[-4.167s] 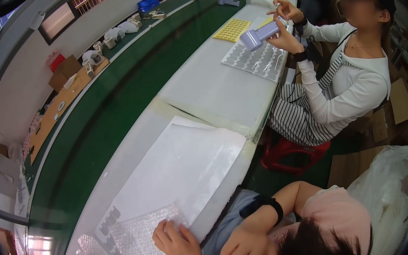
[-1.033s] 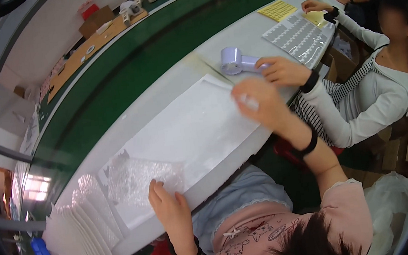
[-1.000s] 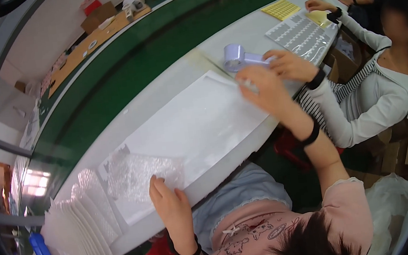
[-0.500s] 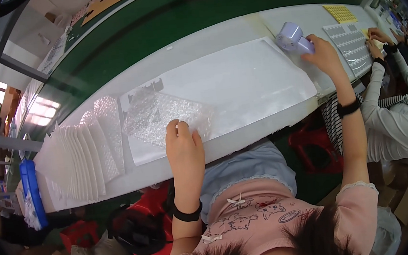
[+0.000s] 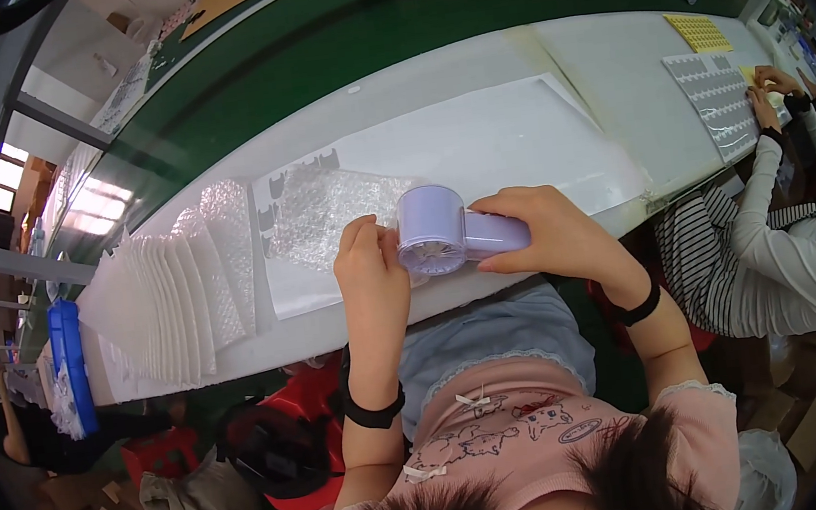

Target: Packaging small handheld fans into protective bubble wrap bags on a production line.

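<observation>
— Holding steady over the white bench [image 5: 467,67] — the right hand [image 5: 547,234] is wrapped around the handle of a small lavender handheld fan [image 5: 456,237], fingers curled over the top.

— And the left hand [image 5: 369,264]?

— Fingertips pressed against the fan's round head, on its left edge — so both hands are on it, just above the bench's near edge.

— What's underneath?

— A bubble-wrap bag [image 5: 342,207] lying on a white sheet [image 5: 515,132], just behind the fan. Further left, a fanned-out stack of bubble-wrap bags [image 5: 180,281], and a blue bin [image 5: 70,364] at the bench end.

— Anyone else?

— A co-worker in a striped top [image 5: 789,242] at far right, hands by a grey blister tray [image 5: 713,104].
</observation>
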Available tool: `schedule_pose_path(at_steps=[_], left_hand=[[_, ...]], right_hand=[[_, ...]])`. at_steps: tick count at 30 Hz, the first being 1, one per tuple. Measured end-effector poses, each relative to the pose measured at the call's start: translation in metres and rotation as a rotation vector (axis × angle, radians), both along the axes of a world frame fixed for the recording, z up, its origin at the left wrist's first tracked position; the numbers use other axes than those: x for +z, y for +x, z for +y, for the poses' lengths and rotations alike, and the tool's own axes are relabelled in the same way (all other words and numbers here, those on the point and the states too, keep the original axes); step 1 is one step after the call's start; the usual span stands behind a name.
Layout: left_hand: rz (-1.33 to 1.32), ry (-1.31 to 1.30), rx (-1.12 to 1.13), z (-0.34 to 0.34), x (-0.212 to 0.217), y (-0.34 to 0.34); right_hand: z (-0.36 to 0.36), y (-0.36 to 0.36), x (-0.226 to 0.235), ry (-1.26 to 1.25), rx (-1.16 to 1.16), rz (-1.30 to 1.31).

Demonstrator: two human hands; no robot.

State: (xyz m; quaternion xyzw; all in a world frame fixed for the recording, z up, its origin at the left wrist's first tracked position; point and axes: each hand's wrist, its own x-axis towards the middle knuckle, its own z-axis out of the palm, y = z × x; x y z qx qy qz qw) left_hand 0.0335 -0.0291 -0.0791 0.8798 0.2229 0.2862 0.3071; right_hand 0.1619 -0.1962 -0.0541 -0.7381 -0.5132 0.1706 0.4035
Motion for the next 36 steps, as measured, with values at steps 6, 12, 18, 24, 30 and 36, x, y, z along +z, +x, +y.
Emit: schedule_pose_path(at_steps=[6,12,18,24,30,36], left_hand=[[-0.024,-0.174,0.043,-0.001,0.01,0.0],[-0.168,0.01,-0.124,-0.023,0.017,0.001],[0.033,0.222,-0.266,-0.032,0.022,0.0],[0.107,0.23,-0.234,-0.021,0.009,0.001],[-0.114,-0.381,-0.213,-0.022,0.012,-0.005],[-0.077,-0.699,-0.235,-0.033,0.017,-0.005]], right_hand=[[0.008,-0.002,-0.008,-0.194,-0.043,-0.227],[0.015,-0.004,-0.003,-0.23,-0.018,-0.3],[0.014,0.007,0.002,-0.269,0.056,-0.296],[0.002,0.014,0.024,-0.099,0.071,0.517],[0.006,-0.013,-0.009,0.378,-0.036,0.38],[0.03,-0.051,-0.047,0.523,-0.026,0.343]])
